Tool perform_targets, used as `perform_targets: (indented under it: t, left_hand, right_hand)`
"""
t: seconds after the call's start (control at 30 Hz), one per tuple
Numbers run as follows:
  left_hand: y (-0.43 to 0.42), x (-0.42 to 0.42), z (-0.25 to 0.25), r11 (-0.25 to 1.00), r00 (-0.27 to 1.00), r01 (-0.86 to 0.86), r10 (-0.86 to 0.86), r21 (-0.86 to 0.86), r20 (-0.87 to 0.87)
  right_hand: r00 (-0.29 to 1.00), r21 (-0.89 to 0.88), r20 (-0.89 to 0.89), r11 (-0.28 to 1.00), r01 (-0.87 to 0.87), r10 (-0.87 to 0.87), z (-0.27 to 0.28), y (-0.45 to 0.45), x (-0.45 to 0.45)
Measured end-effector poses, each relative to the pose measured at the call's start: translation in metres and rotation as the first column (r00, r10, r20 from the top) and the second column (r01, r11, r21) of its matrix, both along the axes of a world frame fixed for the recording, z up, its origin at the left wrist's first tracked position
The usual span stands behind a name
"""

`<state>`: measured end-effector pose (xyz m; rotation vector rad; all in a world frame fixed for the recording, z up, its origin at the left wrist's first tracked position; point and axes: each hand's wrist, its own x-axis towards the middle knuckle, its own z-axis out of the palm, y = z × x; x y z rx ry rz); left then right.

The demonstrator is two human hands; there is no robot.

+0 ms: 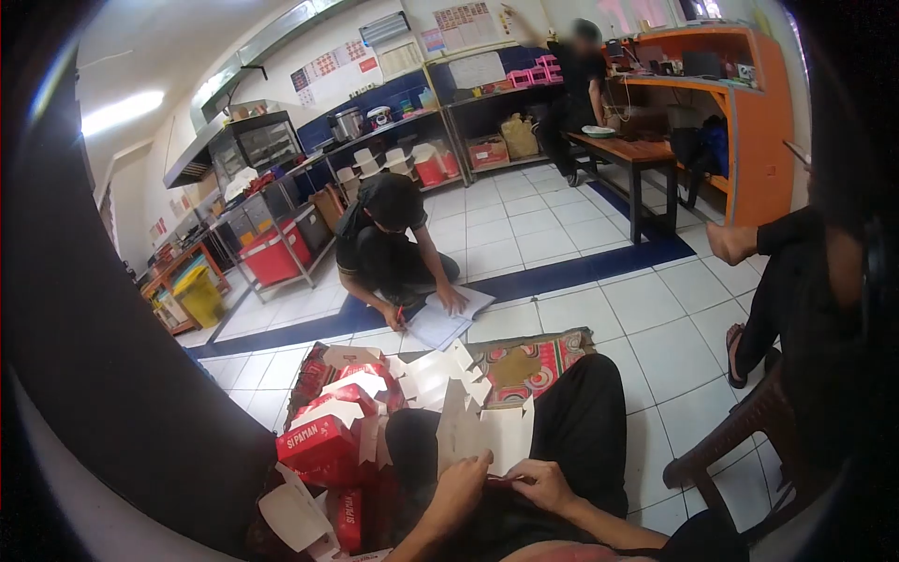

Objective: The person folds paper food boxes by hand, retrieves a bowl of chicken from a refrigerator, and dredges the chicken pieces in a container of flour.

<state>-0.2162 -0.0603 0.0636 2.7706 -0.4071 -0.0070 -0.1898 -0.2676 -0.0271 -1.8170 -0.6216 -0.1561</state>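
Note:
A partly folded paper food box (508, 436), white inside, stands with its flaps up over my lap. My left hand (463, 483) pinches its near left edge, fingers closed. On the near right edge, my right hand (543, 485) grips the same box between thumb and fingers. A narrow strip of red outer side shows between the hands. To the left of my legs lie red food boxes (318, 448) in a pile, some with white flaps raised. Unfolded white cartons (438, 377) lie just beyond my knee.
A patterned mat (548, 363) lies under the cartons. Ahead, a person (384, 229) crouches, writing in an open notebook (448, 320). A brown plastic chair (740, 431) and another person's leg are at right. A wooden bench (626, 150) stands further back.

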Motion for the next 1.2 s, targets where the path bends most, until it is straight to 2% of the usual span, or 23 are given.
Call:
perform_targets:
  t: [0.1,0.2,0.27,0.3,0.37,0.5,0.57,0.67,0.73,0.8,0.87,1.13,1.2]
  left_hand:
    - [-0.002,-0.004,0.012,0.997,0.998,0.055,-0.053,-0.051,0.038]
    - [-0.001,-0.001,0.003,1.0,0.999,0.027,-0.027,-0.015,-0.024]
    - [-0.001,0.0,-0.001,0.999,0.999,0.036,-0.036,-0.01,-0.009]
    - [-0.001,0.0,-0.002,0.999,0.999,0.045,-0.044,-0.009,0.009]
    - [-0.001,0.0,-0.001,0.999,0.999,0.038,-0.038,-0.024,-0.008]
    - [-0.002,0.001,0.0,0.998,0.998,0.059,-0.059,0.004,-0.007]
    - [-0.002,0.005,-0.012,0.998,0.998,0.059,-0.059,-0.01,0.007]
    - [-0.006,0.01,-0.015,0.998,0.998,0.05,-0.049,-0.031,0.026]
    - [-0.008,0.011,-0.014,0.998,0.999,0.04,-0.039,-0.043,0.019]
    - [-0.009,0.008,-0.015,0.994,0.99,0.056,-0.044,-0.089,0.133]
    - [-0.011,0.006,-0.013,0.996,0.993,0.052,-0.043,-0.073,0.111]
    - [-0.003,0.007,-0.025,0.995,0.988,0.09,-0.082,-0.052,0.134]
    - [-0.004,0.007,-0.024,0.996,0.998,0.049,-0.047,-0.069,0.03]
  right_hand:
    - [0.996,0.03,-0.045,0.997,-0.078,0.079,0.001,-0.002,-0.001]
    - [0.999,0.056,0.009,0.997,-0.046,0.045,-0.007,0.001,-0.001]
    - [0.995,-0.021,0.044,0.996,0.09,-0.089,0.008,0.001,-0.004]
    - [0.995,-0.022,0.044,0.996,0.089,-0.088,0.004,0.001,-0.003]
    - [0.999,-0.032,0.02,0.999,-0.024,0.025,-0.009,0.001,0.001]
    - [0.997,0.038,-0.008,0.996,-0.077,0.077,-0.016,0.004,0.004]
    - [1.0,0.026,0.002,1.0,0.0,0.0,-0.027,0.004,0.005]
    - [0.991,0.04,-0.101,0.995,0.09,-0.085,-0.003,0.0,0.0]
    - [0.993,0.063,-0.088,0.994,0.086,-0.08,0.006,-0.003,-0.001]
    - [0.993,0.083,-0.084,0.993,0.085,-0.078,0.007,-0.003,-0.002]
    - [0.996,0.036,0.063,0.997,0.067,-0.069,0.002,-0.001,0.001]
    - [0.99,-0.075,0.137,0.997,-0.021,0.031,-0.009,0.004,0.003]
    - [0.986,-0.085,0.16,0.996,-0.04,0.053,-0.01,0.006,0.003]
